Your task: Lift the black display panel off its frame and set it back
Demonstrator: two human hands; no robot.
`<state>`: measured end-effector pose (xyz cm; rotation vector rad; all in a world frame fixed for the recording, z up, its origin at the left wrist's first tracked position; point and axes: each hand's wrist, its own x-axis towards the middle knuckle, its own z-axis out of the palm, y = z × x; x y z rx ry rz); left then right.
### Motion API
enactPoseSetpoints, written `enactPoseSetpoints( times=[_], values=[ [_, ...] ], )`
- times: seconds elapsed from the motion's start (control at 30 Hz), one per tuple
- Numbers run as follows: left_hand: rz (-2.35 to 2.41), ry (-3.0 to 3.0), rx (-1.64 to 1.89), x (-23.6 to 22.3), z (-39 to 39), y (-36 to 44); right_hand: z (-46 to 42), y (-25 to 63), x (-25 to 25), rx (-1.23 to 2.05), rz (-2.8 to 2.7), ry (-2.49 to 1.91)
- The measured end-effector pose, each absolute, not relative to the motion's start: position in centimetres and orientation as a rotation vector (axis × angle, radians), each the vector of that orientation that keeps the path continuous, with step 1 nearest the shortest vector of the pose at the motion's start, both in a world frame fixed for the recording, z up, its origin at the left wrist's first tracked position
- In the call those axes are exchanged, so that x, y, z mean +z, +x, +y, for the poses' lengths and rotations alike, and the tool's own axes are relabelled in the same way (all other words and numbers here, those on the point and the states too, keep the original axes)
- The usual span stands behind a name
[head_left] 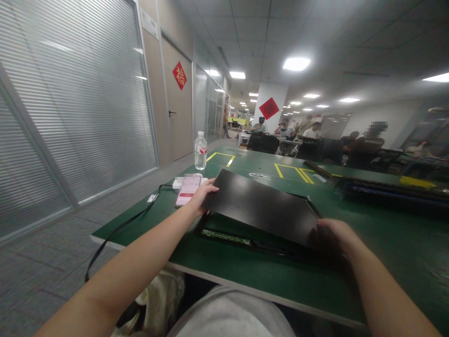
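Observation:
A flat black display panel (261, 203) is held tilted above the green table by both hands. My left hand (203, 195) grips its left end, with the thumb over the top edge. At the right end, my right hand (333, 236) is closed on the panel's edge, its fingers partly hidden in shadow. Below the panel lies a dark frame (273, 248), mostly covered by it. A narrow green circuit board (226, 237) shows along the frame's near side.
The green table (140, 229) carries a phone (188, 189) beside a white object, a black cable (121, 229) and a water bottle (200, 150). Yellow tape marks (293, 172) lie farther back. Dark stacked panels (389, 189) are at right. Several people sit beyond.

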<state>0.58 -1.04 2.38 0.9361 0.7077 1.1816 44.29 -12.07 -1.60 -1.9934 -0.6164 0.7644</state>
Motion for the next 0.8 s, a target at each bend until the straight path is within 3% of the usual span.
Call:
enactPoseSetpoints(
  times=[0.8],
  values=[
    [0.75, 1.065, 1.069, 1.76, -0.96, 0.58, -12.42, 43.95, -1.36, 0.61, -0.61, -2.023]
  ],
)
